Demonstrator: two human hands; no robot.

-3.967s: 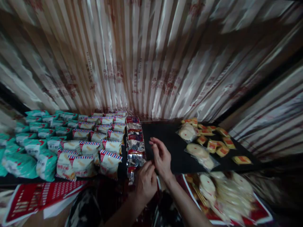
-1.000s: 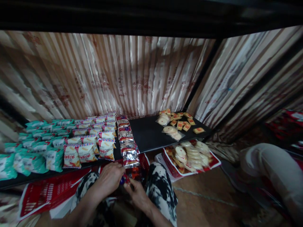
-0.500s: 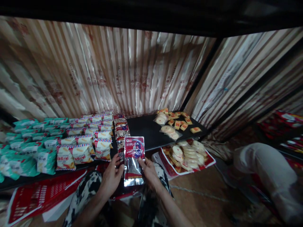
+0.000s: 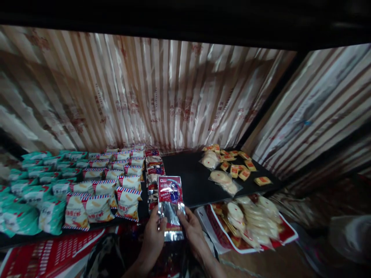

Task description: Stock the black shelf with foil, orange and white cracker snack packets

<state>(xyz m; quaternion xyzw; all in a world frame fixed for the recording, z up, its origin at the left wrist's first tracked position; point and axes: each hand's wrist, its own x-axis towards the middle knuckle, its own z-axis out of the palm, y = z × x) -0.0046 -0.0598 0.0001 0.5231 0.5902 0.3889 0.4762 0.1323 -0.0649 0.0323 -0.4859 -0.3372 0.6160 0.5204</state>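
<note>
Both hands hold up a silver snack packet [image 4: 171,204] with a red and blue top, just in front of the black shelf [image 4: 191,181]. My left hand [image 4: 153,237] pinches its left edge and my right hand [image 4: 193,229] grips its right edge. Right behind the packet runs a column of the same silver and red packets [image 4: 153,168] lying on the shelf. Left of that column lie rows of cream packets with red and blue striped edges [image 4: 116,181].
Teal packets [image 4: 26,193] fill the shelf's left end. Round pale cakes and small orange packets [image 4: 228,168] lie at its right end. A red crate of round cakes [image 4: 252,222] stands on the floor at right. A flat red crate [image 4: 55,247] lies lower left. A striped curtain hangs behind.
My hands dropped from the shelf to my lap, picked up a silver packet and raised it. In the last half second the packet moved up and closer to the shelf's front edge.
</note>
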